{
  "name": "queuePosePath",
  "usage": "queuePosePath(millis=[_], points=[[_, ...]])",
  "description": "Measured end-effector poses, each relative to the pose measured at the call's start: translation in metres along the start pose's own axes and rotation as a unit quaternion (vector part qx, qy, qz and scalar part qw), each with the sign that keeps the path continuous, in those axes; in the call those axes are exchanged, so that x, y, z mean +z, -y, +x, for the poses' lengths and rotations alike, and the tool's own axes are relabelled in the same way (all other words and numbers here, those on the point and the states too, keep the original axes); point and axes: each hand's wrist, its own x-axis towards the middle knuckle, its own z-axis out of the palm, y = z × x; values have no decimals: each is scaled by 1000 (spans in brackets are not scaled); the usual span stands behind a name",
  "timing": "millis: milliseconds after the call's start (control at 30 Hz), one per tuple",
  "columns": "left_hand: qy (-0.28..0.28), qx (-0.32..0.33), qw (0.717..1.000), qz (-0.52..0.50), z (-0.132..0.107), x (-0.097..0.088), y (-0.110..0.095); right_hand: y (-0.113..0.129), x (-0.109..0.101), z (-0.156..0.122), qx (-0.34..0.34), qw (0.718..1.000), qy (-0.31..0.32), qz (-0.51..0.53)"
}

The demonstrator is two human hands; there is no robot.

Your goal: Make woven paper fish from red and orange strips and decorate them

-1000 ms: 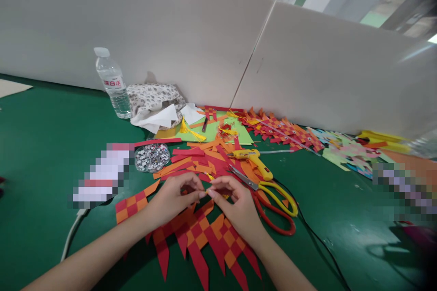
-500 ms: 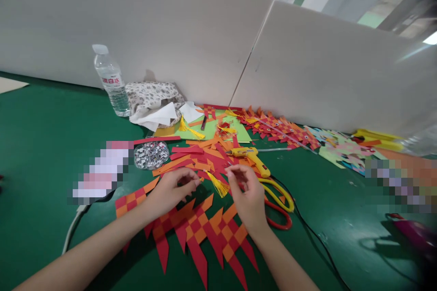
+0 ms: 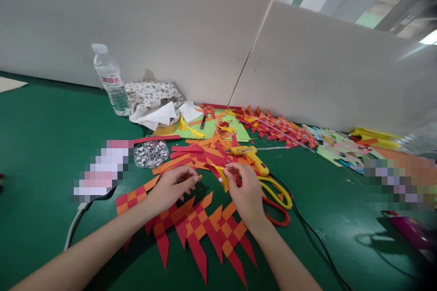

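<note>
Both hands hover over a woven red-and-orange paper piece (image 3: 201,229) lying on the green table. My right hand (image 3: 244,191) is closed in a pinch on a small yellow tassel (image 3: 224,181) that hangs from its fingertips. My left hand (image 3: 172,187) is curled with thumb and fingers pinched together a little left of the tassel; what it holds, if anything, is too small to make out. A pile of loose red and orange paper strips (image 3: 201,157) lies just beyond the hands.
A yellow glue gun (image 3: 251,157) and yellow-and-red scissors (image 3: 278,202) lie right of my right hand, with a black cord (image 3: 314,236) trailing off. A bag of googly eyes (image 3: 151,153), a water bottle (image 3: 109,79), tissues, green paper and several finished woven pieces (image 3: 280,129) sit along white partition boards.
My hands, first pinched together over the woven piece, have drawn apart. My right hand now holds the yellow tassel lifted off the paper; my left hand stayed nearly in place.
</note>
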Motion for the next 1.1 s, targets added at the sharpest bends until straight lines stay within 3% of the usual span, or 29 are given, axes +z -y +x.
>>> queuePosePath(millis=[100,200,267,367,433,500,633,800,933,1100], points=[[4,43,998,37,0,-1,3,0,-3,2,-16,999,-46,-4],[5,145,977,158,-5,2,2,0,-4,3,-23,998,-60,10],[19,211,940,266,-11,9,1,-1,-3,3,-20,998,-57,20],[61,301,859,410,-26,29,1,-5,2,3,-13,999,-31,-2],[78,359,811,455,-40,44,5,-8,7,3,-16,999,11,-44],[70,392,782,479,-54,57,12,-10,11,2,-23,996,45,-76],[65,384,784,483,-73,65,31,-8,12,3,-29,996,43,-71],[37,343,804,485,-75,42,45,-3,-2,8,25,999,-33,21],[23,309,827,470,-77,17,36,-8,-9,13,116,972,-46,198],[-3,293,854,431,-74,10,10,-14,-9,13,144,953,21,264]])
